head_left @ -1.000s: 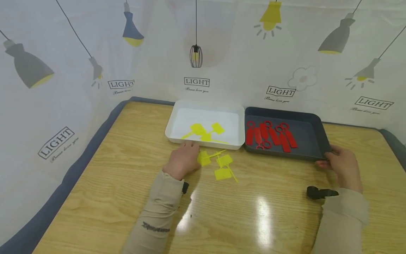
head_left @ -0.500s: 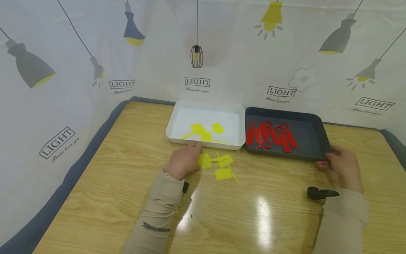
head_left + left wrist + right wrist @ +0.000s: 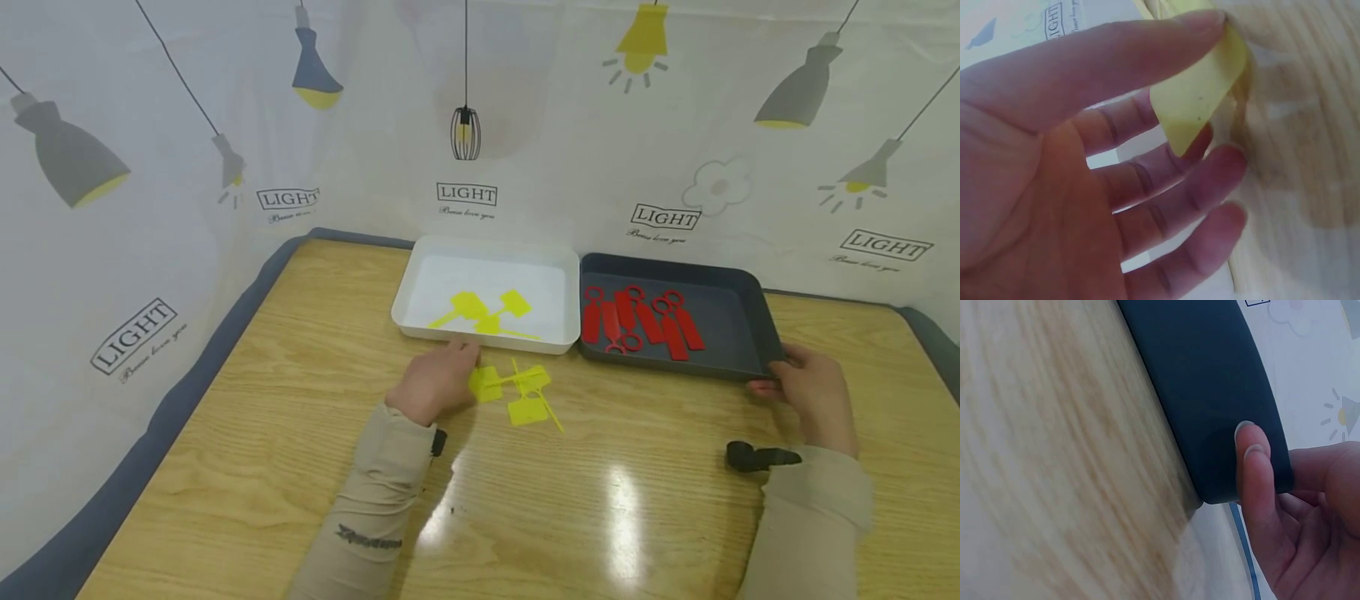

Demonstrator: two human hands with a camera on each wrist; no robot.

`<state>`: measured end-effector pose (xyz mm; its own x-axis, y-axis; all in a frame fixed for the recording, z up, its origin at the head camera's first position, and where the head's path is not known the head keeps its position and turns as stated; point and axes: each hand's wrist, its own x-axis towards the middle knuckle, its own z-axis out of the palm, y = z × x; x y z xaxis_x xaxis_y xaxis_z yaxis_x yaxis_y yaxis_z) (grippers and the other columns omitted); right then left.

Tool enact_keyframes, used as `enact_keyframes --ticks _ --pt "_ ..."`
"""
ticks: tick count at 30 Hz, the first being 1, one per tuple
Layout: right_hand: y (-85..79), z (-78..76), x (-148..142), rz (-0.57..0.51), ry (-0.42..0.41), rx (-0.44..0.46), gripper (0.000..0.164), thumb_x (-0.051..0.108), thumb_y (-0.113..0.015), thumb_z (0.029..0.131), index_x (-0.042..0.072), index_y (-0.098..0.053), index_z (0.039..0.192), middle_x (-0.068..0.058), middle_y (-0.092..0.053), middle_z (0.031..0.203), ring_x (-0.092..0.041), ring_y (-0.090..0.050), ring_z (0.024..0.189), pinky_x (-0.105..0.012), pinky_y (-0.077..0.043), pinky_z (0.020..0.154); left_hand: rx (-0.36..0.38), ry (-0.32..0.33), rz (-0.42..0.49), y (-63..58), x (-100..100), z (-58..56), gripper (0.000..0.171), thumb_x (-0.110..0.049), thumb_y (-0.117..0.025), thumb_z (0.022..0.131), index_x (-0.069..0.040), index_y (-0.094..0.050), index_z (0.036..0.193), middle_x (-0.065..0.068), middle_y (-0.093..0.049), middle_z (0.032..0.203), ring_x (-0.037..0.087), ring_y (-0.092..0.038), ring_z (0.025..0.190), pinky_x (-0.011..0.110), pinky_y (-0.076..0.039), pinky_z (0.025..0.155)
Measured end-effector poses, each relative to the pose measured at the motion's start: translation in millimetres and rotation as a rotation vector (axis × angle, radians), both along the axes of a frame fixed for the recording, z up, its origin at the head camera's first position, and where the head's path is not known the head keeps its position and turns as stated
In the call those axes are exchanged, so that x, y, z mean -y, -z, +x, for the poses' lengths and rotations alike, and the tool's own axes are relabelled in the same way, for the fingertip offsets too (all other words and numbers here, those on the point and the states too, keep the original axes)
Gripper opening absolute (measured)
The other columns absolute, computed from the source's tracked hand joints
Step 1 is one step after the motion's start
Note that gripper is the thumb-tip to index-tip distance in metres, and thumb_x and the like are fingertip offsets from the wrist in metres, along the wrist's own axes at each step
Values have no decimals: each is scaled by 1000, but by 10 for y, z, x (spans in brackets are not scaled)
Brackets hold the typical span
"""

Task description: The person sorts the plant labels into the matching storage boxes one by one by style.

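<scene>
In the head view my left hand is just in front of the white tray. Thumb and fingers pinch the flat plate of a yellow cable-tie tag, seen close up in the left wrist view. More yellow cable-tie tags lie overlapping on the table beside this hand, and a few others are inside the white tray. My right hand grips the near right corner of the dark grey tray, fingers against its outer wall. Several red ring-ended tags lie in that tray's left half.
Both trays stand side by side at the back of the wooden table. Behind them hangs a white cloth printed with lamps. A black strap piece sticks out from my right wrist.
My left hand has shifted slightly back towards me, its fingertips drawing closer together. A yellow tag's thin strip beside it has swung down across the loose tags. My right hand stays put.
</scene>
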<state>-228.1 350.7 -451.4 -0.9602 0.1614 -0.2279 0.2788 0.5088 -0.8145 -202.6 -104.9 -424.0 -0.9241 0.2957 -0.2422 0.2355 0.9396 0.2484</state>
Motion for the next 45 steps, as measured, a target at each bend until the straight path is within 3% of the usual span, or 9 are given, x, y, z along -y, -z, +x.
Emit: enact_keyframes --ticks 6,10,17,23,29,32,38,45 --pt "2 -12 7 -8 4 12 53 18 -31 96 -1 -12 141 -33 -28 134 -12 -65 67 -28 -52 64 30 48 48 -29 35 -13 29 -6 -58 80 -15 -57 108 0 -60 105 15 -55 88 32 -45 72" --pt "9 -20 6 -21 1 12 53 18 -31 96 -2 -11 141 -33 -27 134 -12 -65 66 -29 -53 64 62 92 84 -67 58 -19 30 0 -53 82 -14 -58 108 1 -60 109 14 -53 90 30 -44 78" --pt "11 -6 7 -29 1 -2 51 15 -30 96 -2 -11 141 -33 -25 135 -12 -65 67 -29 -53 64 81 127 149 -94 111 -40 26 -3 -49 86 -17 -60 105 -1 -59 106 12 -50 84 28 -42 75" --pt "12 -3 7 -30 3 -2 51 16 -30 96 0 -11 141 -33 -23 136 -12 -65 67 -29 -53 65 118 92 213 -171 128 -51 25 -7 -47 89 -19 -57 109 1 -58 105 13 -52 91 28 -42 77" --pt "19 -1 11 -23 -4 -5 51 17 -29 96 -1 -11 141 -33 -23 136 -13 -65 68 -29 -53 65 127 10 362 -190 150 -70 27 -6 -44 90 -15 -45 116 4 -56 105 17 -50 68 28 -42 56" --pt "23 -2 11 -24 -2 -5 51 17 -29 96 -1 -11 141 -33 -23 136 -13 -65 68 -29 -53 65 76 -1 390 -188 165 -76 21 -8 -44 90 -16 -46 110 2 -56 102 15 -50 68 27 -42 56" --pt "34 -7 1 -12 -5 -8 52 17 -30 96 -1 -11 141 -34 -23 135 -12 -65 67 -29 -53 64 -79 51 358 -197 172 -95 16 -9 -48 90 -16 -60 99 -5 -60 100 11 -53 91 27 -43 78" --pt "27 -3 3 -22 -11 -14 52 17 -30 96 -1 -11 141 -34 -24 135 -12 -65 67 -28 -52 65 -168 26 380 -212 164 -145 18 -14 -53 90 -17 -64 104 -5 -62 102 9 -54 86 25 -44 73"
